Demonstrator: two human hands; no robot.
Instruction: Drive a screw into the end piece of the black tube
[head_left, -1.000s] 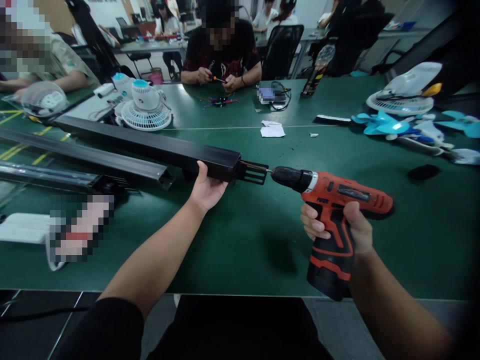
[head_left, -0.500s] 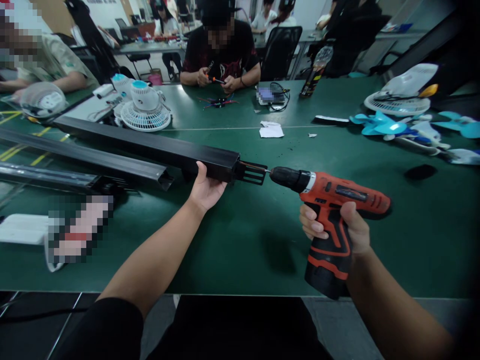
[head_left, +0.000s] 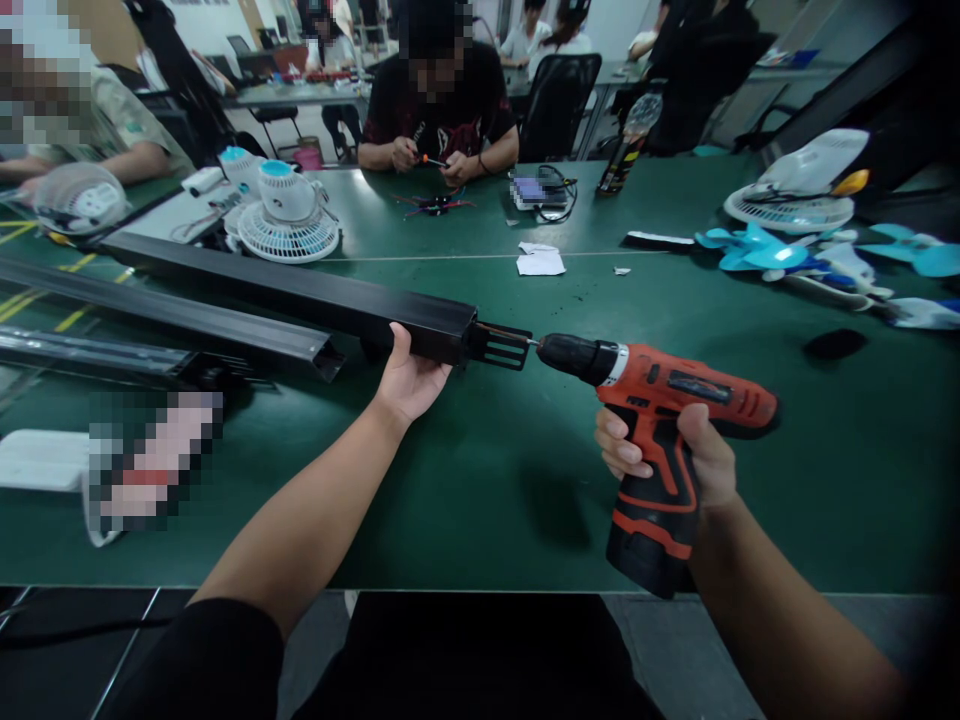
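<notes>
My left hand [head_left: 411, 378] is wrapped under and around the near end of a long black square tube [head_left: 315, 300], thumb on its side. A slotted black bracket [head_left: 504, 347] sticks out of that end. In my right hand [head_left: 701, 450] is a red and black cordless drill [head_left: 675, 380], gripped by its handle and pointing left. The drill's thin bit [head_left: 532, 343] meets the bracket's outer end; whether it touches a screw there cannot be made out. Two more dark metal profiles [head_left: 187, 315] lie to the left of my left hand.
White fans [head_left: 289, 215] stand behind the tube. Blue fan blades [head_left: 754, 247] and a white fan part [head_left: 799, 190] lie at the right. Paper scraps [head_left: 540, 260], a brush [head_left: 658, 240] and a bottle [head_left: 630, 145] are further back. A person [head_left: 442, 110] works across the table [head_left: 465, 500].
The view has shifted very slightly. Both hands, the tube and the drill keep nearly the same positions relative to one another.
</notes>
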